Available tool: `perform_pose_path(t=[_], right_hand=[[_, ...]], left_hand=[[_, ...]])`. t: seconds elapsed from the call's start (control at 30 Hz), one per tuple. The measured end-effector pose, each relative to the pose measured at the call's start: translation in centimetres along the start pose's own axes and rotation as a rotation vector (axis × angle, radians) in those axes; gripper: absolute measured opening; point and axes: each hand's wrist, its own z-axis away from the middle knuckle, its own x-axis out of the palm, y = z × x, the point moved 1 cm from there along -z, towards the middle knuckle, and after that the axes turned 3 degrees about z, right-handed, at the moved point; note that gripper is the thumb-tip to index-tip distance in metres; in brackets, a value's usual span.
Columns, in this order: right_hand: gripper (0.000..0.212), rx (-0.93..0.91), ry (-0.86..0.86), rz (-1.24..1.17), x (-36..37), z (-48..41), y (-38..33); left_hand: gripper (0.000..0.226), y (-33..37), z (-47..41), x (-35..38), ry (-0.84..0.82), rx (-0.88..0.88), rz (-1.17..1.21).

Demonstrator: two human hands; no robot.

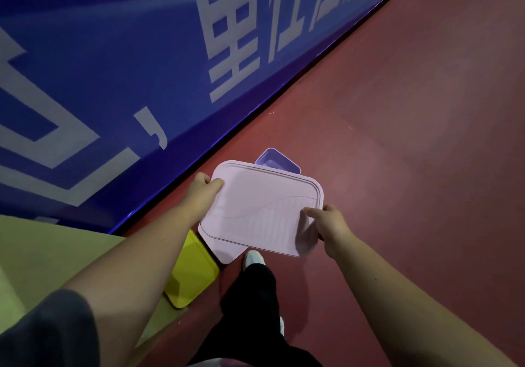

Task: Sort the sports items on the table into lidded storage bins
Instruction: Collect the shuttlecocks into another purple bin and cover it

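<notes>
1. Misalignment risk: the pink lid (264, 210) is held tilted above what appears to be a pink bin (230, 253). Only one corner of that bin is seen beneath it. If the lid is lowered askew, one edge is judged likely to catch on the rim, leaving the lid unseated.
2. Drop risk: the lid is supported at two opposite edges only. Should either grip be loosened, it could fall to the red floor (412, 139) or strike the purple bin (277, 162) just beyond it.
3. Sorting risk: no sports items are in view and the bin's contents are hidden, so closure over a wrongly sorted load cannot be excluded.
4. Left hand (203, 193): the lid's far left corner is pinched, with the thumb on top and the fingers curled under.
5. Right hand (329, 224): the near right edge is pinched, thumb on top. The fingers beneath are blurred. Both forearms are extended forward and downward.
6. A yellow container (193, 270), whether bin or lid cannot be told, is noted beside the table (42, 253), near the pink bin.
</notes>
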Motion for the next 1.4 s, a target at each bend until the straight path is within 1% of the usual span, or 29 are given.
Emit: perform_pose_path(t=[0.13,0.23,0.27,0.3,0.37,0.43,0.63,0.7,0.73,0.83,0.9,0.97,1.03,1.17,1.2,1.33,1.4], right_hand=[[0.038,0.062,0.011,0.043,1.2,-5.5,-2.0],[0.039,0.094,0.037,0.060,2.7,-9.5,-2.5],[0.041,0.101,0.044,0.049,3.2,-10.8,-2.4],[0.045,0.113,0.048,0.052,3.9,-12.4,-2.3],[0.053,0.151,0.056,0.067,5.3,-15.6,-1.5],[0.050,0.191,0.078,0.082,6.8,-19.5,-0.2],[0.046,0.260,0.112,0.065,10.9,-29.7,5.3],[0.048,0.281,0.108,0.053,12.2,-33.0,7.6],[0.048,0.296,0.110,0.065,13.0,-34.6,9.1],[0.038,0.318,0.129,0.090,14.8,-39.2,13.3],[0.041,0.337,0.131,0.106,15.7,-42.2,16.1],[0.036,0.369,0.107,0.092,16.7,-44.5,18.3],[0.044,0.403,0.095,0.079,17.6,-47.1,21.2],[0.083,0.426,0.074,0.062,19.5,-50.6,25.4],[0.085,0.433,0.067,0.059,20.0,-52.0,26.8],[0.071,0.474,0.082,0.143,21.0,-53.5,27.6],[0.075,0.471,0.080,0.182,21.5,-54.4,28.0]], left_hand=[[0.050,1.3,-6.3,0.9,-0.066,-0.049,-0.009],[0.072,1.8,-10.5,1.8,-0.089,-0.070,-0.041],[0.075,1.8,-12.0,2.3,-0.097,-0.063,-0.065],[0.074,1.8,-13.7,2.7,-0.100,-0.068,-0.092],[0.064,1.2,-16.9,3.7,-0.100,-0.080,-0.130],[0.055,-0.2,-20.8,5.1,-0.088,-0.100,-0.135],[0.044,-6.0,-30.5,9.7,-0.067,-0.082,-0.215],[0.039,-8.6,-33.6,11.6,-0.053,-0.093,-0.229],[0.038,-10.2,-35.1,12.7,-0.047,-0.104,-0.233],[0.039,-14.0,-39.4,15.3,-0.071,-0.108,-0.269],[0.037,-16.6,-42.2,17.1,-0.100,-0.111,-0.284],[0.036,-19.0,-44.8,18.9,-0.129,-0.134,-0.313],[0.038,-21.3,-47.7,20.9,-0.145,-0.139,-0.345],[0.036,-24.9,-51.5,23.7,-0.158,-0.151,-0.386],[0.036,-26.3,-52.7,24.5,-0.148,-0.154,-0.400],[0.031,-28.3,-54.4,25.1,-0.143,-0.146,-0.428],[0.029,-29.6,-55.1,25.5,-0.156,-0.113,-0.436]])
